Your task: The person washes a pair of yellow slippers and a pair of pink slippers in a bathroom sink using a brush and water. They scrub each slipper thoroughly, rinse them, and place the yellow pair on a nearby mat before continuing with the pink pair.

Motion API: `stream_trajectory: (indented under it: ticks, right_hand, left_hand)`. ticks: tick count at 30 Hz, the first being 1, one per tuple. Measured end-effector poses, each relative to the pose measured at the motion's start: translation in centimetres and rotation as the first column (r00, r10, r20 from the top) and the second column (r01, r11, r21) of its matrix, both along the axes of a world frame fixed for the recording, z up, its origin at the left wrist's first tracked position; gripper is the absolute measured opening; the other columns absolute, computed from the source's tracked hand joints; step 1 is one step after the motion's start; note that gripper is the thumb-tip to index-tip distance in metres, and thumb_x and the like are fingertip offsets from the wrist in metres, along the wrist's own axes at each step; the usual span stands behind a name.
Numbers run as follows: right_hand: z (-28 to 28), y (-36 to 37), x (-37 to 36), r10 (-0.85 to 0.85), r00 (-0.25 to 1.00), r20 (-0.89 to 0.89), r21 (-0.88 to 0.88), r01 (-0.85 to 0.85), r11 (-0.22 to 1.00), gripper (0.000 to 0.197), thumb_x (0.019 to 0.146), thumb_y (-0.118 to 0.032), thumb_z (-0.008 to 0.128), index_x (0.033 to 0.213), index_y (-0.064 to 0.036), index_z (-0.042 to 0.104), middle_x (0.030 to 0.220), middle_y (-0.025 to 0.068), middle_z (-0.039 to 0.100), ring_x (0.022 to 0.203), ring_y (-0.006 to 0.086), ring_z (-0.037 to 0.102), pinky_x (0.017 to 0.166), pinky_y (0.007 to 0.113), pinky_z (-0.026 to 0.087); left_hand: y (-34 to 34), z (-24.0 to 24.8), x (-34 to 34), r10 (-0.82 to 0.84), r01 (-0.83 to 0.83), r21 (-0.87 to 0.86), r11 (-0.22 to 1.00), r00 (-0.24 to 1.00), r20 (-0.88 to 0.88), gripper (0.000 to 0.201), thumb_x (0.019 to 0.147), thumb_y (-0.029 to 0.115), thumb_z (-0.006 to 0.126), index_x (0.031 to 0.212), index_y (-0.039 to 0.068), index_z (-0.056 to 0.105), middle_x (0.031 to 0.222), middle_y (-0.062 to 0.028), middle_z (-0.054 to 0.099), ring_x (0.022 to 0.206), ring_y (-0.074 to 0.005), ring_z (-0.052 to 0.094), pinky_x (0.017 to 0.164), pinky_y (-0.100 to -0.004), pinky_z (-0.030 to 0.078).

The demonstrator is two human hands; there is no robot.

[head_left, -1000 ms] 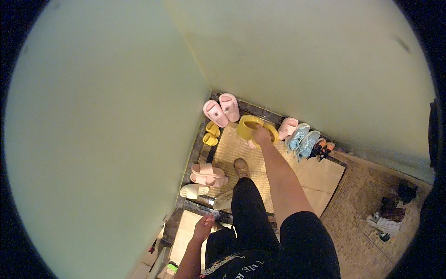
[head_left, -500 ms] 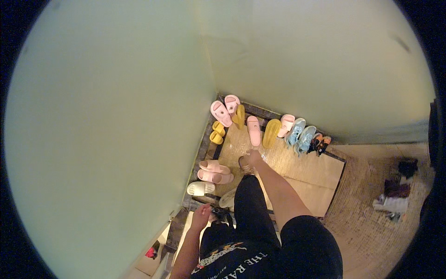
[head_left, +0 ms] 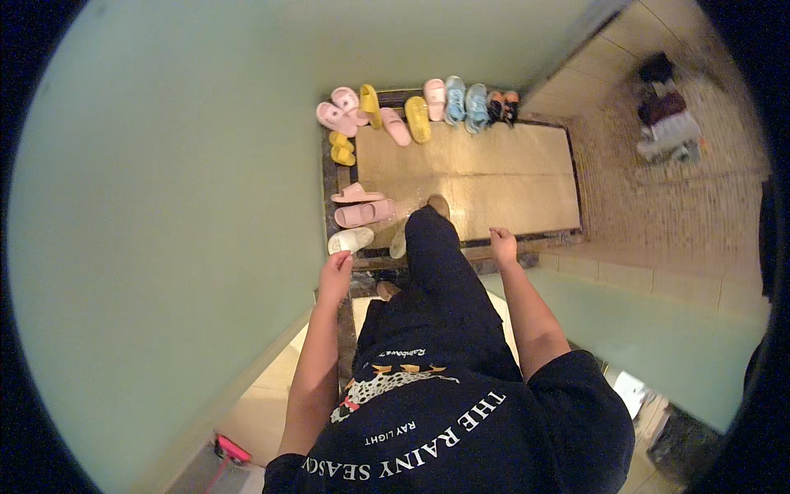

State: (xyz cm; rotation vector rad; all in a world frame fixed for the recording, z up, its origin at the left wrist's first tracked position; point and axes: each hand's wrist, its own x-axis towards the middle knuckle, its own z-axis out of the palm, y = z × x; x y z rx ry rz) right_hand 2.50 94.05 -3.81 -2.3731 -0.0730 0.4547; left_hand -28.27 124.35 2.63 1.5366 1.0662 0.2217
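My left hand [head_left: 335, 277] is held low on the left, fingers drawn together. Its fingertips overlap the near edge of a white slipper [head_left: 350, 240]; whether they touch it I cannot tell. Nothing shows in that hand. My right hand [head_left: 504, 247] hangs over the near right edge of the mat, fingers curled in with nothing visible in them. Two pink slippers, one of them a flat slide [head_left: 364, 213], lie beyond the white one. My forward foot [head_left: 439, 205], in something brown, stands on the mat, with a pale slipper [head_left: 398, 244] beside that leg.
Along the far edge of the tan mat [head_left: 502, 177] stand pink slippers [head_left: 395, 127], yellow slippers [head_left: 418, 119], light blue sneakers [head_left: 476, 108] and dark-and-orange shoes [head_left: 503, 108]. A pale green wall [head_left: 181, 206] rises at left. Dark and white cloths [head_left: 671, 119] lie at far right.
My right hand has drawn back from beside my forward foot to the mat's near right edge. My left hand now appears by the white slipper. The view has shifted, and the shoes keep their order.
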Motion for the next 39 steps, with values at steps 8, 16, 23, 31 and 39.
stream_trajectory:
  ticks: [8,16,23,31,39]
  right_hand:
    - [8.4,-3.8,-7.3,0.361,0.932,-0.026,0.026,-0.36,0.933,0.025,0.089,-0.018,0.056,0.106,-0.0033,0.068,0.105,0.0194,0.067,0.099,0.0348,0.063,0.089,0.041,0.049]
    - [11.0,-8.2,-11.7,0.57,0.821,0.031,0.146,-0.568,0.81,0.028,0.093,-0.015,0.052,0.118,-0.0053,0.062,0.111,0.0214,0.063,0.107,0.0371,0.059,0.093,0.043,0.046]
    - [14.1,-14.5,-15.2,0.599,0.801,-0.028,0.215,-0.58,0.786,0.032,0.094,-0.019,0.053,0.121,-0.0032,0.06,0.115,0.0212,0.061,0.108,0.0358,0.058,0.095,0.04,0.045]
    - [11.2,-22.4,-23.5,0.052,0.997,-0.06,0.189,-0.04,0.981,0.037,0.091,-0.026,0.057,0.121,-0.0043,0.06,0.111,0.0198,0.063,0.108,0.0365,0.058,0.094,0.041,0.046]
    - [13.2,-31.2,-31.2,-0.318,0.946,-0.063,0.198,0.324,0.925,0.039,0.091,-0.029,0.057,0.122,-0.0042,0.061,0.116,0.0212,0.063,0.106,0.036,0.061,0.092,0.04,0.047]
  left_hand:
    - [-6.3,1.9,5.0,-0.364,0.364,0.015,0.931,0.931,-0.016,0.031,0.092,0.022,0.061,0.113,0.0,0.063,0.101,-0.0113,0.069,0.093,-0.0181,0.065,0.085,-0.0304,0.05]
    - [-16.1,3.4,15.2,-0.702,0.717,0.066,0.694,0.694,-0.159,0.032,0.089,0.028,0.059,0.104,0.001,0.066,0.102,-0.0183,0.068,0.094,-0.0296,0.065,0.084,-0.0375,0.05]
    - [-25.3,1.7,18.2,-0.908,0.915,0.024,0.402,0.402,-0.119,0.029,0.09,0.03,0.062,0.095,0.002,0.071,0.084,-0.017,0.071,0.077,-0.0208,0.067,0.074,-0.0373,0.051]
    - [-31.3,4.9,16.5,-0.959,0.988,-0.053,-0.148,-0.157,-0.235,0.033,0.089,0.03,0.064,0.104,0.001,0.07,0.093,-0.0135,0.072,0.084,-0.0175,0.067,0.078,-0.0331,0.051]
    - [-42.5,3.8,14.1,-0.86,0.874,-0.105,-0.475,-0.486,-0.153,0.055,0.09,0.039,0.062,0.128,-0.001,0.056,0.121,-0.0186,0.063,0.11,-0.0249,0.061,0.093,-0.0334,0.047]
